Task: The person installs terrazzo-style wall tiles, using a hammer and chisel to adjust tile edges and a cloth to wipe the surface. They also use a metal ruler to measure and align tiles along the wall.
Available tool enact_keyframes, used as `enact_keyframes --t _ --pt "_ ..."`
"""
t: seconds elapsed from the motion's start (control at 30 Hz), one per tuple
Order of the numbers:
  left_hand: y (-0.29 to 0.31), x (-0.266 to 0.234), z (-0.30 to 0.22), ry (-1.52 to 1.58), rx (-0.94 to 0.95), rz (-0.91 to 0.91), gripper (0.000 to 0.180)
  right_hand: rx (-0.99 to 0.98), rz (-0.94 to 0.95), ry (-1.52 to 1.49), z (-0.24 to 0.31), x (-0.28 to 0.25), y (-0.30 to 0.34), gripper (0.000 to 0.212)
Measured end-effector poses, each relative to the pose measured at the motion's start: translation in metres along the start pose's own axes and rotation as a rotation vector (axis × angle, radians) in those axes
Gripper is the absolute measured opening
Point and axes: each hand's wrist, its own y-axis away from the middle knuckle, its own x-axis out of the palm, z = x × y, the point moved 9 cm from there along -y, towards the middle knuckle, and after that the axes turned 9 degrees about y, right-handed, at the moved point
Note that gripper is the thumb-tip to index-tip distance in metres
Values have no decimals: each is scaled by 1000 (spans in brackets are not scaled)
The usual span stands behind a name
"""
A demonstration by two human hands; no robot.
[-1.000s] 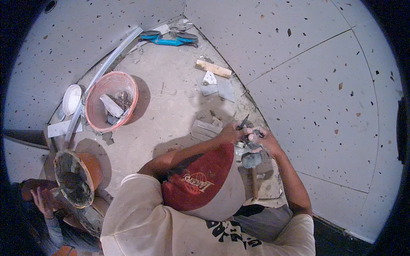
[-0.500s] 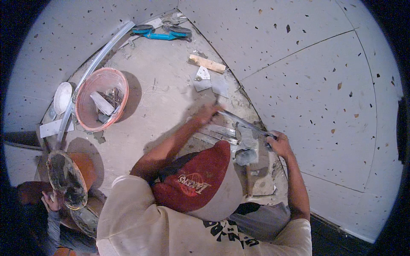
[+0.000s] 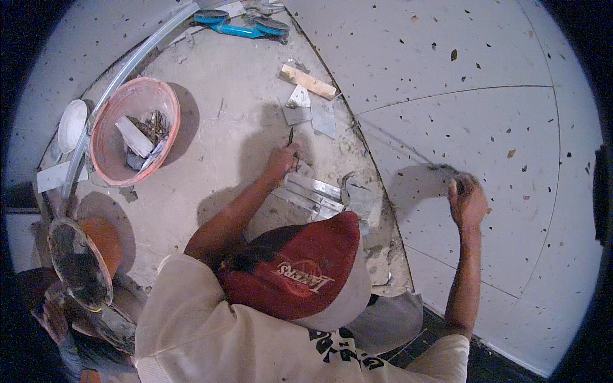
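Note:
Neither of my hands is in view. Before me crouches a co-worker in a red and grey cap point(image 3: 294, 271) and a pale shirt point(image 3: 211, 338). That person's right hand point(image 3: 468, 203) grips the dark handle of a long thin tool point(image 3: 408, 145), smeared by motion, over the speckled panel point(image 3: 504, 242). The co-worker's left hand point(image 3: 281, 163) is half closed above the dusty floor, by a small dark pointed thing point(image 3: 290, 136). Bright metal strips point(image 3: 313, 193) lie below it. At the lower left, another small hand point(image 3: 54, 319) in a grey sleeve shows beside a dirty bucket point(image 3: 105, 246).
A pinkish bucket point(image 3: 174, 137) holds debris and offcuts. Beside it lie a white round lid point(image 3: 73, 126) and a long pale strip point(image 3: 128, 67). A blue double suction lifter point(image 3: 239, 29) rests at the far end. A wood piece point(image 3: 308, 82) and tile scraps point(image 3: 323, 118) lie near the panel edge.
The co-worker's right hand has swung outward over the speckled panel with the long tool. Their left hand no longer touches it. The lower-left hand has moved off the bucket rim; the view has shifted slightly.

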Motion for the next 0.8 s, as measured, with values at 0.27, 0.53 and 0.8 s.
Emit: enact_keyframes --t 0.27,0.53,0.8 --pt "40 -4 43 -186 194 -4 27 -161 -74 266 59 -58 -73 18" --pt "84 -31 111 -428 57 14 34 -261 -32 380 109 -57 -124 22" --pt "114 -52 115 -412 17 138 43 -312 -38 392 126 -32 -150 21"
